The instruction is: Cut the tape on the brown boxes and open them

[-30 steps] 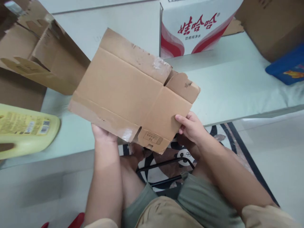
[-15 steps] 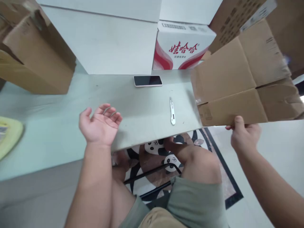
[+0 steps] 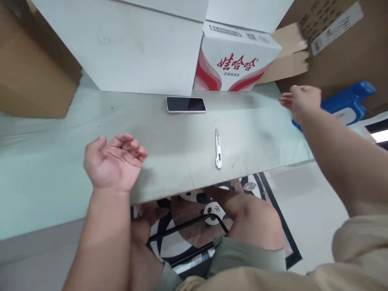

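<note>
My left hand [image 3: 113,163] hovers over the near left of the table, palm up, fingers loosely bent and nothing in it. Off to the right, my right hand [image 3: 304,101] is raised with its fingers apart and slightly bent, also holding nothing I can see. Just beyond it a flattened piece of brown cardboard [image 3: 287,68] stands between the white carton [image 3: 233,60] with red lettering and a large brown carton. A white utility knife [image 3: 218,149] lies on the table between my hands. Behind the knife rests a phone [image 3: 186,104], its screen dark.
Tall white boxes [image 3: 136,52] line the back of the pale green table [image 3: 169,157]. At left stands a brown carton [image 3: 36,68]; another large brown carton [image 3: 339,56] is at far right. A blue plastic bottle [image 3: 342,103] sits by my right forearm. My legs are under the table edge.
My right hand has moved up and back and let go of the cardboard, which now stands at the back right. My left hand stays palm up. The view has shifted slightly.
</note>
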Demonstrator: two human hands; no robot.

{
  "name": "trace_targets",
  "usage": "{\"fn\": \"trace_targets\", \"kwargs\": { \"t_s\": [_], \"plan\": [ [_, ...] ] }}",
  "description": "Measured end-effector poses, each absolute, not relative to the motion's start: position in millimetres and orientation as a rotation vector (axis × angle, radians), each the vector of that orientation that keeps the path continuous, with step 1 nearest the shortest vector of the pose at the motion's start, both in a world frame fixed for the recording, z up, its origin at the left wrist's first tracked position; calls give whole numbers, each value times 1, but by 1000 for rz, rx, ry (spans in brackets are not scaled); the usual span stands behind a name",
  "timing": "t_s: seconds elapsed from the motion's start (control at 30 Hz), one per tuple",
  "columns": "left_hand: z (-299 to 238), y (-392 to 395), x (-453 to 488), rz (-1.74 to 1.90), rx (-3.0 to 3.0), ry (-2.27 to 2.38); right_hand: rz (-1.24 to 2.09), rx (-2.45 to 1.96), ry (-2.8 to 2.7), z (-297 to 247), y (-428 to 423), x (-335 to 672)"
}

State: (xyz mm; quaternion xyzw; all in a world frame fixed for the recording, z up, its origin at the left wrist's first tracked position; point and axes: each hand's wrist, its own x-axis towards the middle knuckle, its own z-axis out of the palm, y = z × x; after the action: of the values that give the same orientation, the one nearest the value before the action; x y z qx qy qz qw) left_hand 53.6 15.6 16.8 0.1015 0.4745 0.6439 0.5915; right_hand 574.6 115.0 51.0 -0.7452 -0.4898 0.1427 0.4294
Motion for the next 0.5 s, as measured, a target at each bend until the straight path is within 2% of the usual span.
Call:
{"fn": "trace_targets", "kwargs": {
  "t_s": [0.17,0.37,0.5],
  "plan": [
    [17,16,52,1480,233,1069,507,-1959,-1246,-1,94,508],
    [15,9,45,1429,257,983,429,-1847,-2178,-16,129,394],
    [10,7,37,1442,321,952,427,-1749,-2474,-17,189,331]
  ]
}}
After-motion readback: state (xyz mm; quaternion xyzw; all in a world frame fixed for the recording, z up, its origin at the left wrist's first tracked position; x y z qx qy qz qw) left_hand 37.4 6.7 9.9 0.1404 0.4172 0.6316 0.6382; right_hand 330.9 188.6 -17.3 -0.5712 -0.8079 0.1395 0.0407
